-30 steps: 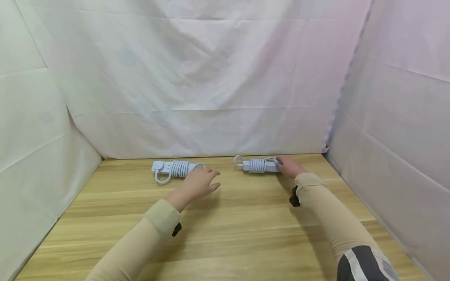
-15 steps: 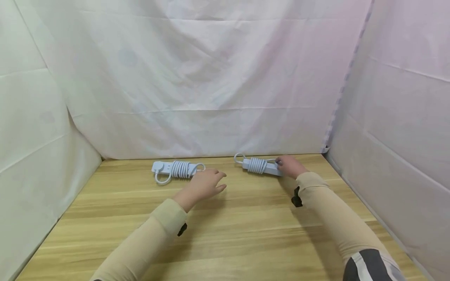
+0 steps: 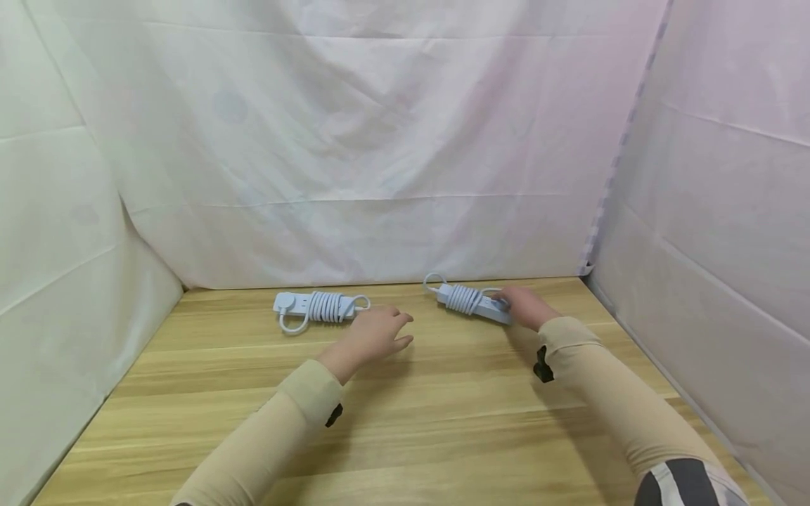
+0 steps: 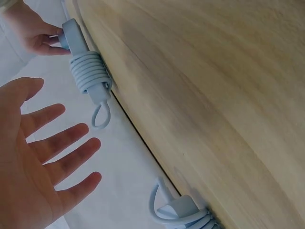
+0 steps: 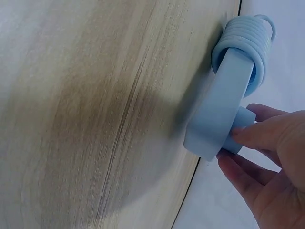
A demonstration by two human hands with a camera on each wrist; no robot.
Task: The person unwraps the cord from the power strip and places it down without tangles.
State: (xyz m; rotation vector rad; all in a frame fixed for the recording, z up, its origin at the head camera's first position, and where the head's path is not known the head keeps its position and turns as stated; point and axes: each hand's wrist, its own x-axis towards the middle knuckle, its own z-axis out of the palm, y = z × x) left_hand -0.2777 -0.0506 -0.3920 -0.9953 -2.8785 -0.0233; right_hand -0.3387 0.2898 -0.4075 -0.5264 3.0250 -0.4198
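Observation:
A white power strip point(image 3: 498, 310) lies at an angle at the back right of the table, its cord point(image 3: 464, 299) wound round its middle. At its right end my right hand point(image 3: 528, 307) pinches the round plug point(image 5: 244, 125) between thumb and fingers, clear in the right wrist view. A second white power strip point(image 3: 294, 302), also wrapped in its own cord, rests at the back left. My left hand point(image 3: 370, 336) hovers just right of and in front of it, fingers spread and holding nothing. The left wrist view shows that open palm point(image 4: 24, 176) and both strips.
The wooden table point(image 3: 430, 422) stretches out in front of the strips. A white cloth point(image 3: 380, 140) hangs behind its back edge, with further cloth sides at left point(image 3: 57, 211) and right point(image 3: 709, 232).
The right power strip has turned, its right end coming nearer to me while my right hand stays at the plug. My left hand has drifted slightly right. The left strip keeps its place.

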